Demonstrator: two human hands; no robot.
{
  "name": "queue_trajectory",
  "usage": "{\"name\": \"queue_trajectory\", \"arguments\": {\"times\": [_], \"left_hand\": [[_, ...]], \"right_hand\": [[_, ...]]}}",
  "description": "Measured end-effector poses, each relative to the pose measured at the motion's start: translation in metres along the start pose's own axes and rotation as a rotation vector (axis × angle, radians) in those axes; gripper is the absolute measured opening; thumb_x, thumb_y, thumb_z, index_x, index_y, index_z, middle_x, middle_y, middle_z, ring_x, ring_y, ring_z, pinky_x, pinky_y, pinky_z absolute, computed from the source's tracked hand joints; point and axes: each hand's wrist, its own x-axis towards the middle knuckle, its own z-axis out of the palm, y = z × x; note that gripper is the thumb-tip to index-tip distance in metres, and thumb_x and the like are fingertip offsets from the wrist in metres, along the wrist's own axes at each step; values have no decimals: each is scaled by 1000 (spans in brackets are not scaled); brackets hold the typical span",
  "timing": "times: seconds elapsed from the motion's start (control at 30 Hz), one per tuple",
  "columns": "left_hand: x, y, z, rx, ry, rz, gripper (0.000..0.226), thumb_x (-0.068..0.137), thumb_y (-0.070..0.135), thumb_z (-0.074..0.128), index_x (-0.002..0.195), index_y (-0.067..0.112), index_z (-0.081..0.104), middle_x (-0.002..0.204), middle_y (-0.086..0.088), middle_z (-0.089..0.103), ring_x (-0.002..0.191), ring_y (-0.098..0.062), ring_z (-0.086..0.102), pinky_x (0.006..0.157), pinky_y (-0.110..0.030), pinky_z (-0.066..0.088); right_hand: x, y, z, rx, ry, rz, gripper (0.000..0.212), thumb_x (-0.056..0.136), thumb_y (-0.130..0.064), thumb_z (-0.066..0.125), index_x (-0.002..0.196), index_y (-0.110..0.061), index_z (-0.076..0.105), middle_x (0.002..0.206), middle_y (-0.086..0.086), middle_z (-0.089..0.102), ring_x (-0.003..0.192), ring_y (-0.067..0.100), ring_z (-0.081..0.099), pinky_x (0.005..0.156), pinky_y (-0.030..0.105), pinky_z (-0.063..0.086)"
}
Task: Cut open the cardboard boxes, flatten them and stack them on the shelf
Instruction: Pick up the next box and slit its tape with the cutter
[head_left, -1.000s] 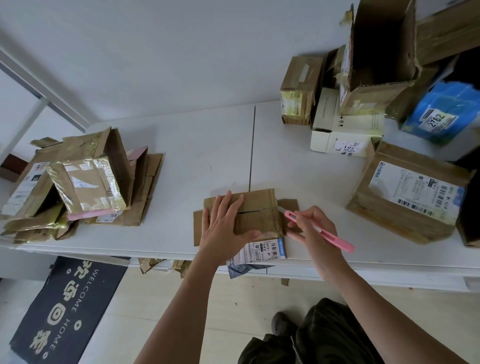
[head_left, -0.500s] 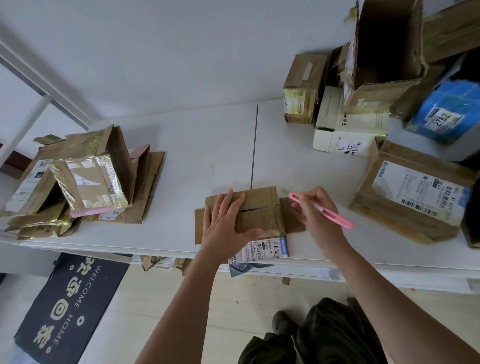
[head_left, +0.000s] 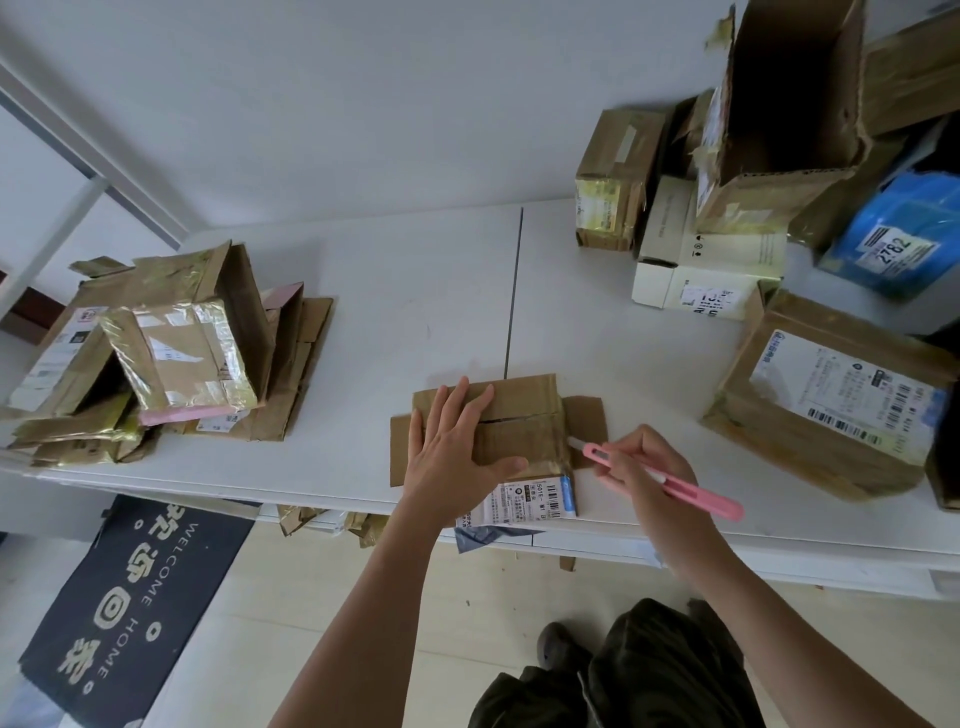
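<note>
A small brown cardboard box (head_left: 524, 421) lies near the front edge of the white table (head_left: 415, 312), its side flaps spread and a white label hanging over the edge. My left hand (head_left: 457, 452) presses flat on its top with straight fingers. My right hand (head_left: 644, 467) grips a pink utility knife (head_left: 670, 480), whose blade tip touches the box's right edge beside the open right flap. A pile of flattened boxes (head_left: 171, 353), some with shiny tape, lies at the table's left end.
Uncut boxes crowd the table's right side: a labelled brown box (head_left: 831, 405), a white box (head_left: 706, 270), a small taped box (head_left: 613, 182), a tall open box (head_left: 784, 114) and a blue parcel (head_left: 898, 239). A dark doormat (head_left: 130, 603) lies on the floor.
My right hand moved the knife up along the box's right edge, then brought it back down to that edge. My left hand stayed pressed on the box.
</note>
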Motion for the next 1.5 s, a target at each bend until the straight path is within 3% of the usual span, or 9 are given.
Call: {"name": "queue_trajectory", "arguments": {"times": [0.37,0.5,0.67,0.77,0.87,1.03,1.17,1.3,1.5], "left_hand": [[-1,2,-1,14,-22,-17,94,80,70,59,154,40,12,164,13,-4,149,-6,-15,120,-42,-15],[-1,3,-2,13,-22,-26,93,80,69,60,154,40,12,165,12,-5,149,-7,-14,120,-42,-14],[1,8,-6,14,-42,-41,93,80,68,62,154,38,14,165,9,-3,150,-10,-12,121,-44,-11],[3,14,-14,5,-16,-81,96,74,75,61,152,36,21,161,9,11,149,-15,2,123,-47,3],[7,25,-22,-5,-2,-177,101,63,88,49,145,31,29,143,4,28,140,-23,19,120,-47,17],[12,39,-27,70,-27,-323,97,66,91,44,132,21,33,127,-6,37,125,-33,39,103,-49,39],[14,40,-31,89,-16,-410,96,68,87,53,133,20,31,131,-7,33,122,-39,42,96,-51,44],[13,33,-37,101,18,-471,95,71,80,60,136,20,26,130,-8,32,113,-39,54,76,-44,46],[7,31,-34,98,52,-567,102,82,78,49,154,29,-4,150,-20,16,110,-42,60,68,-39,41]], "right_hand": [[33,-15,21,125,122,61,15,96,-4,56,82,-5,53,90,12,70,98,32,68,86,54,57],[21,-14,12,98,65,63,13,96,-3,56,83,-2,53,86,7,71,95,23,71,81,39,61],[5,-10,-1,37,-27,62,15,96,-4,55,83,0,52,91,2,73,98,11,71,76,17,55],[4,-12,-6,100,15,55,14,97,-4,55,83,0,53,93,8,72,99,15,71,81,23,57],[10,-20,-5,141,121,11,12,98,-6,54,86,-2,54,91,10,71,95,20,71,83,31,59],[14,-26,-2,163,144,-24,10,98,-9,54,88,-8,55,91,5,71,94,19,71,80,32,59],[7,-17,3,177,169,11,7,98,-10,56,91,-6,56,90,7,69,93,19,71,81,35,60],[1,-13,16,204,175,45,8,97,-11,56,94,-4,53,88,8,67,89,16,71,79,34,61],[-3,-20,37,189,146,36,8,98,-11,54,94,-5,50,91,14,64,87,20,70,72,33,61]]}}
